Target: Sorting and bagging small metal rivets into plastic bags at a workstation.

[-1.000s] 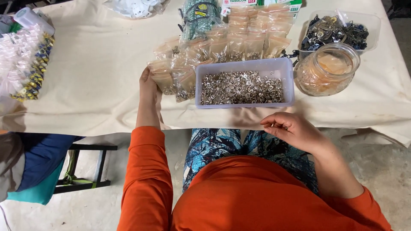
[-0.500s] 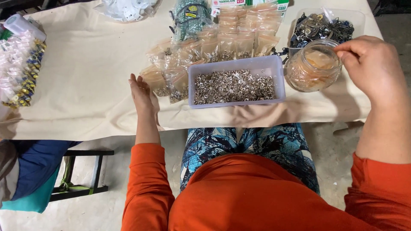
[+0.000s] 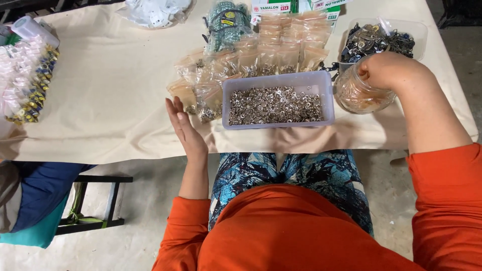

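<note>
Fingers of the right hand (image 3: 384, 70) dip into the mouth of a clear round jar (image 3: 357, 95), curled down inside it so that whether they pinch anything cannot be told. That jar stands near the table's front edge, toward its right end, and holds pale tan contents. Just left of it, touching or nearly so, sits a clear rectangular tub (image 3: 277, 103) filled with small silvery metal fasteners, also close to the front edge.

Further left, the left hand (image 3: 185, 128) rests on its edge at the table's front border, fingers straight and together, palm facing the tub, gripping nothing. Its fingertips lie just beside a loose spread of small clear bags (image 3: 201, 98) holding metal bits.

Behind the tub, rows of small tan-tinted packets (image 3: 286, 42) run toward the far edge, with a bundle of green patterned cord (image 3: 225, 22) at their left. Behind the jar, near the far right corner, a clear tray (image 3: 384, 37) carries dark metal hardware.

A cream cloth (image 3: 110, 90) covers the table. At its left edge lies a heap of pink and white packets with blue and gold pieces (image 3: 27, 80), well apart from both hands. A clear bag of white items (image 3: 155, 11) sits at the far edge.
</note>
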